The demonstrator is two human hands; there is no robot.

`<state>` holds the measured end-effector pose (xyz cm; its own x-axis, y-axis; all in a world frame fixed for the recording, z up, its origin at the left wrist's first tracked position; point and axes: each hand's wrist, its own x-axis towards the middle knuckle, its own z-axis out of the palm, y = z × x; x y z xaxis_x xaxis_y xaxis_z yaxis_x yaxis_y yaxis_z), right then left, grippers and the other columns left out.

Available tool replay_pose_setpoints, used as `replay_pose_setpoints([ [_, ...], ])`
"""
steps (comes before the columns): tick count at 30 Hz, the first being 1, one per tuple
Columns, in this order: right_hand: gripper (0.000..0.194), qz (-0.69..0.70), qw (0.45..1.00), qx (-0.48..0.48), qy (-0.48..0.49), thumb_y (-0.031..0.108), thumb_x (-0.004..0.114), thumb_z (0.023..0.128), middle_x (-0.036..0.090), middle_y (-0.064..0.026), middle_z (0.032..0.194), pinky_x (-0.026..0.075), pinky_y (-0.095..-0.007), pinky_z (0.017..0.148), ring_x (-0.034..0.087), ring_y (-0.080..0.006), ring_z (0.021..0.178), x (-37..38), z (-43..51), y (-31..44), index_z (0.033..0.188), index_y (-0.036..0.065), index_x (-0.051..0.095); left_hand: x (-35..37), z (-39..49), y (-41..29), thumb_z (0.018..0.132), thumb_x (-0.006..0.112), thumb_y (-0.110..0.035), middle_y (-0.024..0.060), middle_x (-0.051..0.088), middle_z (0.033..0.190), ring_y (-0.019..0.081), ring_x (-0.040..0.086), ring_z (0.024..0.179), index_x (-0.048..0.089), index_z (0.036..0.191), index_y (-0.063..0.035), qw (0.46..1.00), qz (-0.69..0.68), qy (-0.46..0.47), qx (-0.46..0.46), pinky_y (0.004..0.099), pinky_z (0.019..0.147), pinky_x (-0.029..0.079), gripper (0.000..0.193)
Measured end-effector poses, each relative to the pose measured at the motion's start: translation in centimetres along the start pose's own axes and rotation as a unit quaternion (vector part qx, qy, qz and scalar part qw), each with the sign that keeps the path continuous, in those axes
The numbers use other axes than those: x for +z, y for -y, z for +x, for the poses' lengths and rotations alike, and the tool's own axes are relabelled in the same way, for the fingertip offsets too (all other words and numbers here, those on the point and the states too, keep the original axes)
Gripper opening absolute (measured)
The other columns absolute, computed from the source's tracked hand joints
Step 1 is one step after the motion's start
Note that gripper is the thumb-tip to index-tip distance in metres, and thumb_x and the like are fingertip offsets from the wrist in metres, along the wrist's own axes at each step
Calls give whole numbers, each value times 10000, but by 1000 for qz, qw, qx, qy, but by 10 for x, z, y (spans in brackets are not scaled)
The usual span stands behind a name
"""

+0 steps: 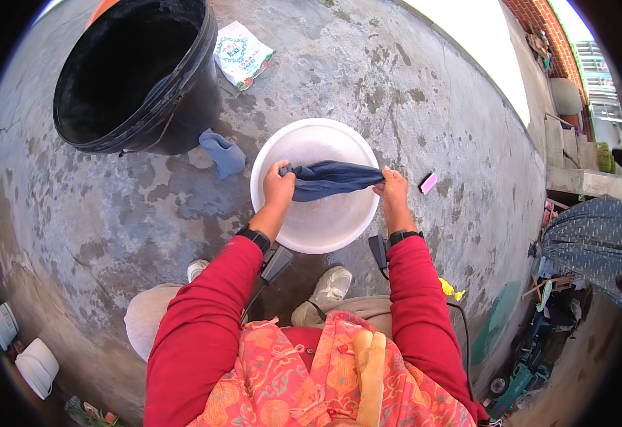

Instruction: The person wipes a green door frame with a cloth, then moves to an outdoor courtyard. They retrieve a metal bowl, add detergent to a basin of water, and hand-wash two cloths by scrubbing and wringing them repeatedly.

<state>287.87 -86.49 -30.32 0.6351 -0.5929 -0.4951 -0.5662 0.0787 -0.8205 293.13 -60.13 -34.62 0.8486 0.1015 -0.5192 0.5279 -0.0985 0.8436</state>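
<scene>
A dark blue cloth (337,180) is stretched sideways between my two hands, above a round white basin (324,235) on the concrete floor. My left hand (280,187) grips its bunched end near the basin's left side. At the other end, my right hand (393,187) pinches the cloth by the right rim. Whether the cloth is wet I cannot tell. A grey-blue cloth (223,153) lies crumpled on the floor left of the basin. To the right is a small brush (427,183) with a pink back.
A large black bucket (193,107) stands at the upper left. Beside it lies a printed white bag (243,55). My shoe (333,283) is just below the basin. A fabric-covered object (585,240) and a green toy vehicle (519,387) line the right side; white buckets (37,368) stand lower left.
</scene>
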Motion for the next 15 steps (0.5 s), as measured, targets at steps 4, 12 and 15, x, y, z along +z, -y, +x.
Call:
replay_pose_setpoints([
  [4, 247, 45, 999, -24, 9, 345, 529, 902, 630, -45, 765, 524, -308, 590, 610, -141, 597, -3, -6, 22, 828, 110, 522, -6, 18, 18, 725, 523, -79, 187, 563, 1187, 285, 549, 1080, 595, 1155, -105, 997, 74, 13, 11, 325, 916, 415, 437],
  [12, 192, 118, 970, -60, 202, 241, 556, 915, 612, 12, 746, 469, -203, 603, 546, -56, 633, 62, -56, 74, 856, 64, 600, 2, -7, -32, 840, 536, -295, 148, 621, 1112, 247, 596, 985, 620, 1137, -120, 937, 247, 225, 97, 342, 840, 454, 355],
  [15, 199, 117, 931, 8, 345, 242, 585, 896, 607, 18, 757, 443, -208, 600, 524, -55, 642, 80, -86, 75, 878, 48, 628, 10, -21, -49, 873, 468, -443, 126, 639, 1049, 276, 603, 980, 617, 1112, -108, 905, -35, 387, -173, 402, 874, 448, 437],
])
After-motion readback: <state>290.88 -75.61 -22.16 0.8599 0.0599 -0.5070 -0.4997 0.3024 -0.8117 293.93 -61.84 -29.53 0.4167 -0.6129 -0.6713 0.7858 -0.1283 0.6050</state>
